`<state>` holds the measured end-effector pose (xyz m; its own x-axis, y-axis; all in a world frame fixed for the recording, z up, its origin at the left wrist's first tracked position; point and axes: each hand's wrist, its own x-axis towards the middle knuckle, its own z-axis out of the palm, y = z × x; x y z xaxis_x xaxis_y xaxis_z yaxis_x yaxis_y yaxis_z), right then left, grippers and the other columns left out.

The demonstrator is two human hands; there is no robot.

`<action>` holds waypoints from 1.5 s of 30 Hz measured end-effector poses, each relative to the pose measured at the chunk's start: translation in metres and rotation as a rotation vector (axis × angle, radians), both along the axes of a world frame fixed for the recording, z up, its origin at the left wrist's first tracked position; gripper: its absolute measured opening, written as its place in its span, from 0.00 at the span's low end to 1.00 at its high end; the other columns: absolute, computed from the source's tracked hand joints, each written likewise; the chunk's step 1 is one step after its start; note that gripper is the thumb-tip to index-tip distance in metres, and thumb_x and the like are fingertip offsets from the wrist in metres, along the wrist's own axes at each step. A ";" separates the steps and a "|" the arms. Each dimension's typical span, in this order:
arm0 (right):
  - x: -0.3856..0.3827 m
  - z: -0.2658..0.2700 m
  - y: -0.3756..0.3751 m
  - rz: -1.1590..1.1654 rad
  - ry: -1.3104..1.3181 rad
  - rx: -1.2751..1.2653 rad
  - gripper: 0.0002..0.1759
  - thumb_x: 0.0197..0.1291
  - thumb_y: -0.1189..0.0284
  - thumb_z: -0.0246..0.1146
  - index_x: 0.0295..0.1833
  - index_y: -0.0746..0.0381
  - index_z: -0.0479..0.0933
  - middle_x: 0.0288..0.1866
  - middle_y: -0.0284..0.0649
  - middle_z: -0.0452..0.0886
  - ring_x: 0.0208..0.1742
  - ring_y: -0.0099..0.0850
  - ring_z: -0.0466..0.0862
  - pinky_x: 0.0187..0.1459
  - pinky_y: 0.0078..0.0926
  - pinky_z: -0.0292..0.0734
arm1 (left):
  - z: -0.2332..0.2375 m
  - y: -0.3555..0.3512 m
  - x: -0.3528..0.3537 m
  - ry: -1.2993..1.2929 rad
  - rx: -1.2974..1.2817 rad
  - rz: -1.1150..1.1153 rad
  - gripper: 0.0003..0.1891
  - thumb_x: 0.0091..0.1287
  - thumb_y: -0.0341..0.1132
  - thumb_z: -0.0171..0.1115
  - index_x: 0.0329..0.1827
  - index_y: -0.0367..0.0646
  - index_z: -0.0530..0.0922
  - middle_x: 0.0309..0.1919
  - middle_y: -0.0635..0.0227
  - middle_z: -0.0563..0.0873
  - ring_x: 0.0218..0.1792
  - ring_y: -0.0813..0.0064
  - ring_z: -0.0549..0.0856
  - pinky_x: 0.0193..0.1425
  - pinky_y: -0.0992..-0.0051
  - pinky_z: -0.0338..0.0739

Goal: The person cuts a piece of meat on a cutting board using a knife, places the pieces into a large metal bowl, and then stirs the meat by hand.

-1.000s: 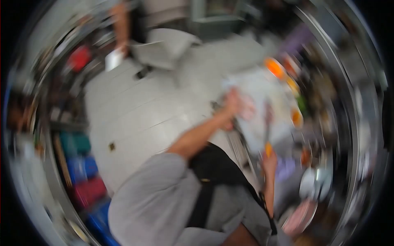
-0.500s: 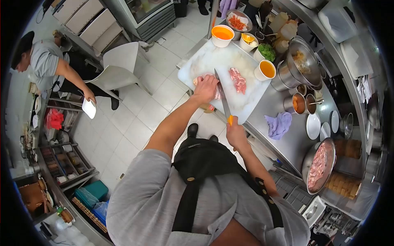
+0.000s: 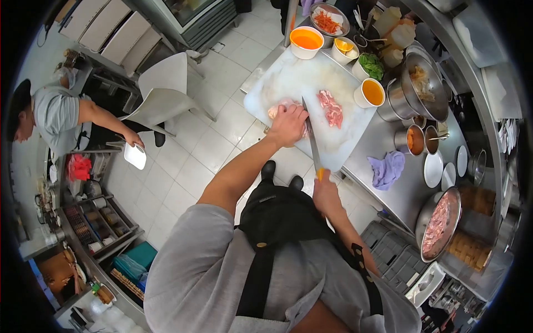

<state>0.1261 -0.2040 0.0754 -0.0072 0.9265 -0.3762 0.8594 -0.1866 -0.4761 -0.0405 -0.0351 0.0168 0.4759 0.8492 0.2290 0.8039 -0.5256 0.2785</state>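
Note:
On the white cutting board (image 3: 338, 77) lie two portions of raw meat. My left hand (image 3: 289, 125) presses down on the nearer piece of raw meat (image 3: 286, 104), its fingers bent over it and hiding most of it. In my right hand (image 3: 326, 194) is a knife (image 3: 312, 139) with a yellow-orange handle. Its blade lies along the right side of the held meat, close to my left fingers, tip pointing away from me. The second piece of raw meat (image 3: 331, 108) rests to the right of the blade, untouched by either hand.
Along the board's far edge stand tubs of orange liquid (image 3: 306, 42), orange wedges (image 3: 345, 49), greens (image 3: 371, 66) and sauce (image 3: 372, 92). A purple cloth (image 3: 387, 169), plates (image 3: 433, 169) and a bowl of raw meat (image 3: 438, 225) are at right. A co-worker (image 3: 61, 114) holds a white container at left.
The whole view has shifted a little, the board and counter now sitting further right. Both hands keep their hold on meat and knife. The co-worker's hand with the white container has moved slightly.

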 end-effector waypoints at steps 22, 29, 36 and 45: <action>0.024 -0.034 0.042 0.022 0.028 0.078 0.16 0.66 0.70 0.50 0.55 0.68 0.62 0.32 0.65 0.80 0.36 0.62 0.82 0.40 0.59 0.75 | 0.004 -0.013 -0.019 -0.011 -0.025 -0.203 0.24 0.49 0.26 0.60 0.53 0.40 0.75 0.52 0.61 0.76 0.57 0.60 0.72 0.60 0.60 0.63; 0.057 -0.027 0.083 0.003 -0.024 0.088 0.17 0.67 0.70 0.46 0.57 0.69 0.61 0.37 0.66 0.80 0.41 0.62 0.81 0.44 0.56 0.76 | -0.009 0.001 -0.027 -0.002 0.054 -0.241 0.15 0.55 0.26 0.60 0.46 0.41 0.77 0.43 0.62 0.82 0.48 0.62 0.79 0.52 0.63 0.70; -0.001 -0.037 0.044 0.008 0.185 -0.010 0.21 0.67 0.68 0.48 0.61 0.69 0.60 0.39 0.67 0.79 0.45 0.62 0.81 0.49 0.57 0.73 | 0.025 0.068 -0.075 -1.130 -0.897 0.047 0.10 0.71 0.37 0.53 0.42 0.37 0.74 0.38 0.60 0.86 0.34 0.74 0.82 0.33 0.74 0.79; 0.062 -0.021 0.054 -0.121 0.081 -0.008 0.19 0.66 0.68 0.53 0.57 0.66 0.60 0.42 0.66 0.79 0.45 0.61 0.81 0.48 0.53 0.76 | 0.088 0.082 -0.033 -1.362 -0.916 0.362 0.10 0.71 0.26 0.45 0.44 0.33 0.76 0.39 0.58 0.83 0.38 0.67 0.85 0.43 0.68 0.83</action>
